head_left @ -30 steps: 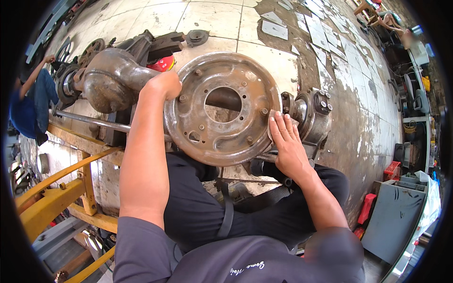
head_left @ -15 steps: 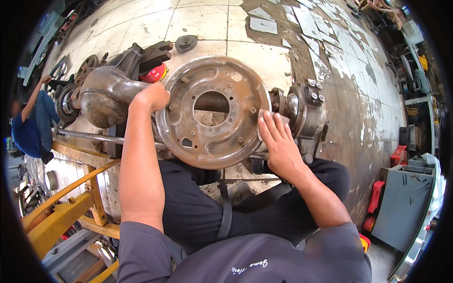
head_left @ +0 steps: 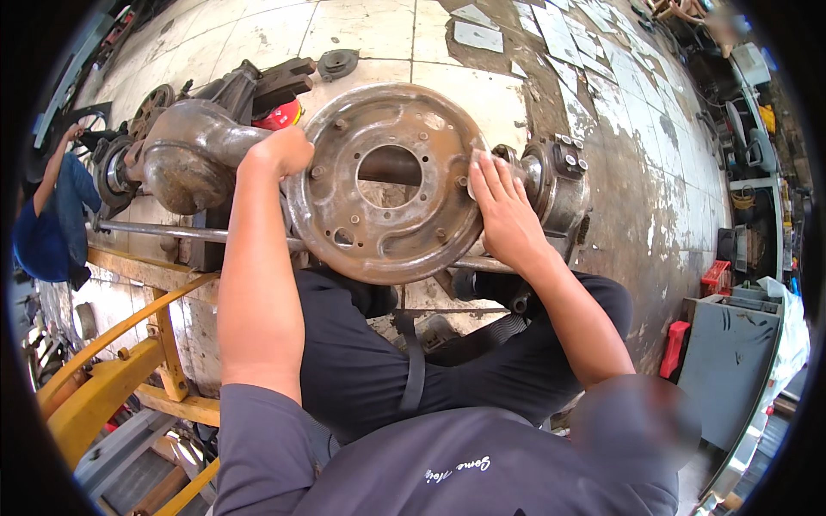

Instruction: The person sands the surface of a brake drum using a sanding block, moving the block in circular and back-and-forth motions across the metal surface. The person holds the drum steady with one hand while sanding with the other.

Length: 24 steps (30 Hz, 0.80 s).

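Observation:
A round, brown, worn metal brake backing plate (head_left: pixel 391 236) with a large centre hole and several studs stands tilted in front of my knees. My left hand (head_left: pixel 282 153) is closed around its left rim, with the fingertips hidden behind the edge. My right hand (head_left: pixel 508 205) lies along the right rim, fingers stretched and close together. Beneath those fingers a small pale sheet (head_left: pixel 471 189), which looks like sandpaper, is pressed against the metal; most of it is covered.
Behind the plate lies an axle with a bulky housing (head_left: pixel 185 159) on the left and a gear unit (head_left: pixel 559 185) on the right. A yellow frame (head_left: pixel 129 378) stands at lower left, a grey cabinet (head_left: pixel 731 353) at right. Another person (head_left: pixel 52 215) works at far left.
My right hand has slid up and inward along the right rim, with the pale sheet. The plate sits slightly higher in view; my left hand keeps its grip.

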Tool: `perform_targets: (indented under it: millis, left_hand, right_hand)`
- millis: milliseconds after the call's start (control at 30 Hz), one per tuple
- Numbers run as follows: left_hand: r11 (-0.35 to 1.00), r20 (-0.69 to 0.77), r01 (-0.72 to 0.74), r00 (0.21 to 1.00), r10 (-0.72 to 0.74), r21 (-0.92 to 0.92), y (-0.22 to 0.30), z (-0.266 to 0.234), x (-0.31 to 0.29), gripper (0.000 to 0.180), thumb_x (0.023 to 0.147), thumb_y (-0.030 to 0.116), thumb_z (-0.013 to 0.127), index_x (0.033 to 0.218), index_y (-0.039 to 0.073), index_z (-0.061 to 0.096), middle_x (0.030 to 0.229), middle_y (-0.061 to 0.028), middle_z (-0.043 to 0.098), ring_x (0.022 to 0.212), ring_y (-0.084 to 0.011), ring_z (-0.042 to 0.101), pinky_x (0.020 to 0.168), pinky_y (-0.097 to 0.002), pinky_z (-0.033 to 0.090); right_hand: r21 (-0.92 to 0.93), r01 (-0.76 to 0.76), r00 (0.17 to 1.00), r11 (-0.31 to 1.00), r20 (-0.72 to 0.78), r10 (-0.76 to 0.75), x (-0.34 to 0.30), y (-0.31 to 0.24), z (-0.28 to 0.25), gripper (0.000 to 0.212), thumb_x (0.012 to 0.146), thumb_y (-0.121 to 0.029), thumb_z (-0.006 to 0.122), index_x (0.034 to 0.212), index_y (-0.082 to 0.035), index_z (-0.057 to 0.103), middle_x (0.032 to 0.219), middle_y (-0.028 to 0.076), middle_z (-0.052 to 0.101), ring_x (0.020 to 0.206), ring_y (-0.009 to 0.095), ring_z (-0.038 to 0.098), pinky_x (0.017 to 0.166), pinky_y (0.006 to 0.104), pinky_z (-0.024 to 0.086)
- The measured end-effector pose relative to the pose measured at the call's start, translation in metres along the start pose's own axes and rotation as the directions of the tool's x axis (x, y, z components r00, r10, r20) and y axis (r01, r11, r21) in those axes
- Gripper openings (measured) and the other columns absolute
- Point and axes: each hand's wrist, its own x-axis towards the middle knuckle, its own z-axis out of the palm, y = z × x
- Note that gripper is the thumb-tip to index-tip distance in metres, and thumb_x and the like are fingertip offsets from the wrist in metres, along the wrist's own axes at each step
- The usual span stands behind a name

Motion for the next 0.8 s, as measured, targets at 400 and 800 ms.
perform_targets:
  millis: [400, 800]
  left_hand:
    - [0.986, -0.103, -0.088, 0.989, 0.103, 0.139, 0.006, 0.012, 0.003, 0.033, 0.084, 0.005, 0.053, 0.108, 0.0, 0.076, 0.119, -0.0246, 0.07, 0.112, -0.0406, 0.067, 0.094, -0.0465, 0.054]
    - [0.937, -0.078, -0.103, 0.988, 0.136, 0.333, -0.015, 0.036, 0.046, 0.026, 0.085, 0.006, 0.057, 0.096, 0.003, 0.08, 0.105, -0.018, 0.075, 0.096, -0.0332, 0.073, 0.086, -0.0424, 0.057]
  right_hand:
    - [0.01, -0.049, 0.995, 0.999, 0.093, 0.048, 0.015, 0.006, -0.006, 0.067, 0.092, -0.001, 0.043, 0.156, 0.006, 0.025, 0.165, 0.026, 0.023, 0.152, 0.044, 0.025, 0.121, 0.0534, 0.029]
    - [0.008, -0.021, 0.995, 1.0, 0.102, 0.02, 0.02, 0.004, -0.008, 0.072, 0.089, 0.004, 0.044, 0.158, 0.005, 0.022, 0.166, 0.026, 0.02, 0.152, 0.045, 0.022, 0.12, 0.0557, 0.028]
